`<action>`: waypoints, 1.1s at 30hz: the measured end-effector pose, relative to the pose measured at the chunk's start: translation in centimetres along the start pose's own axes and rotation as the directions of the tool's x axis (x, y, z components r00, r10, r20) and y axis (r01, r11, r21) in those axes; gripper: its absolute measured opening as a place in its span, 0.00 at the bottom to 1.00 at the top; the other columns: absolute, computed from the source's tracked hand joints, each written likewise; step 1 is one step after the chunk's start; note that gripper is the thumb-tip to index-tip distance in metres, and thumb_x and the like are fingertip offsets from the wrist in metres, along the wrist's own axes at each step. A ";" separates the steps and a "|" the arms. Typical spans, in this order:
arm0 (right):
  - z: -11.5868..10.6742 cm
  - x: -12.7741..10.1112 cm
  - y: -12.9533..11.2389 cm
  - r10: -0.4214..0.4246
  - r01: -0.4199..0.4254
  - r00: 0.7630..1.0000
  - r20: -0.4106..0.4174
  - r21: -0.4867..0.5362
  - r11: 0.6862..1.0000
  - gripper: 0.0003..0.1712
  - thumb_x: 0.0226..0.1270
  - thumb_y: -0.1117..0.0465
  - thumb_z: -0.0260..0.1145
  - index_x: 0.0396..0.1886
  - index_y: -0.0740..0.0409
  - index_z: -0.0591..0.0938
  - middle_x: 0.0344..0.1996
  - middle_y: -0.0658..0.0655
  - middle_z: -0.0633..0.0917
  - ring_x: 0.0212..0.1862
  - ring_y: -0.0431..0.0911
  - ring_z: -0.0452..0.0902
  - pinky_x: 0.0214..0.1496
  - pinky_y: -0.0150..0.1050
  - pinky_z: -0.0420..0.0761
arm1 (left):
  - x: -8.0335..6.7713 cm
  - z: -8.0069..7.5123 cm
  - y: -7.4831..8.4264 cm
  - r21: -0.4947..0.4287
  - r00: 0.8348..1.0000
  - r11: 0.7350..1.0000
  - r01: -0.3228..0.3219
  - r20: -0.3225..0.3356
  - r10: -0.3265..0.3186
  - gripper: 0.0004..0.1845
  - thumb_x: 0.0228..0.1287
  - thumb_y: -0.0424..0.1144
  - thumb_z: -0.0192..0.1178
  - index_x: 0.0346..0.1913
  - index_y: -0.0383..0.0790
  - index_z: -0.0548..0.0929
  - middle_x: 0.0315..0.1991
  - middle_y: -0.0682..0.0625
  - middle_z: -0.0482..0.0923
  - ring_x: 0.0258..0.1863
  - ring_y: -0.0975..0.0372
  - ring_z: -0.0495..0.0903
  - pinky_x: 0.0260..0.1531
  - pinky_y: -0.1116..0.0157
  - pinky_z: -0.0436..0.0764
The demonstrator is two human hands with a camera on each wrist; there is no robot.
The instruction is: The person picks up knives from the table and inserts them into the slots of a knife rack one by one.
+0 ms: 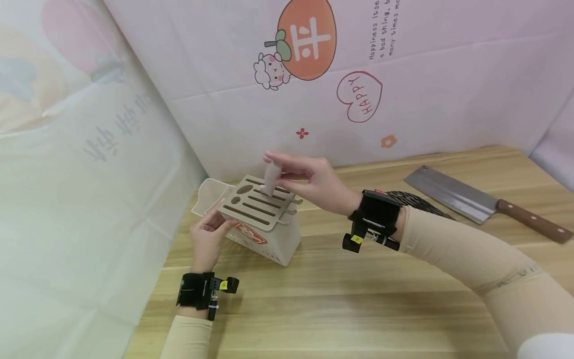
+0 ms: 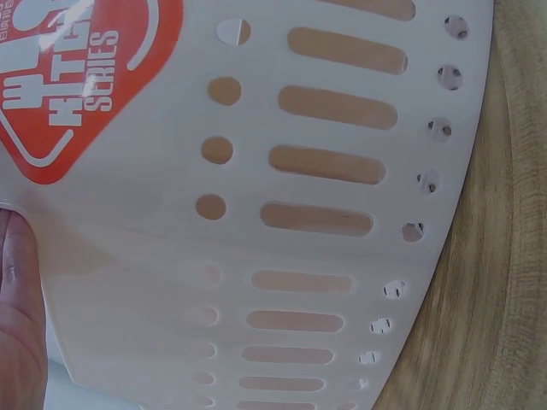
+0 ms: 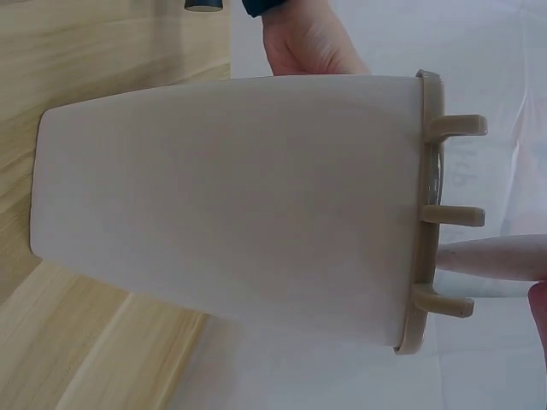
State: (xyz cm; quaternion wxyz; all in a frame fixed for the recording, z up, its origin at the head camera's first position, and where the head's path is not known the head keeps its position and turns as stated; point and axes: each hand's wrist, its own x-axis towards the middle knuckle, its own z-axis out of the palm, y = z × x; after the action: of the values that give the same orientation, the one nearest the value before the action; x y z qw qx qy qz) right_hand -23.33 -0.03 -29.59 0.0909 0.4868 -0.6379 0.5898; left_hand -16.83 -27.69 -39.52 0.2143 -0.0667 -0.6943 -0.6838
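A white knife holder (image 1: 289,242) with a beige slotted top (image 1: 257,207) stands on the table. My left hand (image 1: 207,237) grips its near-left upper edge; in the left wrist view that hand (image 2: 19,299) shows beside the perforated front wall (image 2: 128,239). My right hand (image 1: 320,184) pinches a pale knife handle (image 1: 271,174) between thumb and fingers, upright over the slotted top. From the right wrist view, the handle (image 3: 496,258) meets the top behind the side hooks (image 3: 455,215). Any blade below is hidden inside the holder.
A cleaver (image 1: 453,192) with a brown wooden handle (image 1: 533,219) lies at the right. A dark, light-lined object (image 1: 414,202) is partly hidden behind my right wrist. The holder has a clear side compartment (image 1: 211,194). Printed cloth walls (image 1: 215,124) border the wooden table (image 1: 350,309).
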 end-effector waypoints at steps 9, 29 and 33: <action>-0.5 -0.7 0.0 -0.008 0.008 1.000 0.001 -0.040 0.999 0.29 0.64 0.79 0.70 0.66 0.72 0.77 0.63 0.65 0.81 0.57 0.52 0.84 0.58 0.40 0.83 | 0.0 0.0 -0.4 0.005 1.000 1.000 -0.004 0.001 0.004 0.28 0.60 0.17 0.67 0.65 0.26 0.78 0.45 0.53 0.89 0.45 0.63 0.88 0.47 0.67 0.85; -1.7 -2.5 0.0 -0.058 0.061 0.998 0.032 -0.083 0.995 0.33 0.58 0.81 0.73 0.65 0.74 0.77 0.63 0.67 0.80 0.62 0.52 0.80 0.61 0.43 0.81 | -0.1 0.0 -0.4 -0.027 1.000 0.999 -0.017 -0.003 0.017 0.28 0.59 0.16 0.67 0.64 0.23 0.77 0.46 0.52 0.89 0.46 0.63 0.87 0.47 0.68 0.85; -2.8 -3.5 -0.1 -0.081 0.091 0.995 0.064 -0.178 0.980 0.33 0.60 0.79 0.73 0.66 0.72 0.77 0.64 0.65 0.79 0.66 0.53 0.76 0.65 0.43 0.78 | -0.1 -0.1 -0.4 -0.030 1.000 0.999 -0.018 0.002 0.018 0.27 0.59 0.16 0.67 0.64 0.23 0.78 0.47 0.52 0.88 0.46 0.62 0.87 0.47 0.68 0.85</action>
State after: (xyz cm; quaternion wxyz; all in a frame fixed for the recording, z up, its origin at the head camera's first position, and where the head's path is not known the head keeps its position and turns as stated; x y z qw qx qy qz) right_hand -22.76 4.13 -31.18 0.1420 0.5201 -0.6693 0.5112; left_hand -16.91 -27.74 -39.90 0.2185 -0.0772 -0.6835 -0.6922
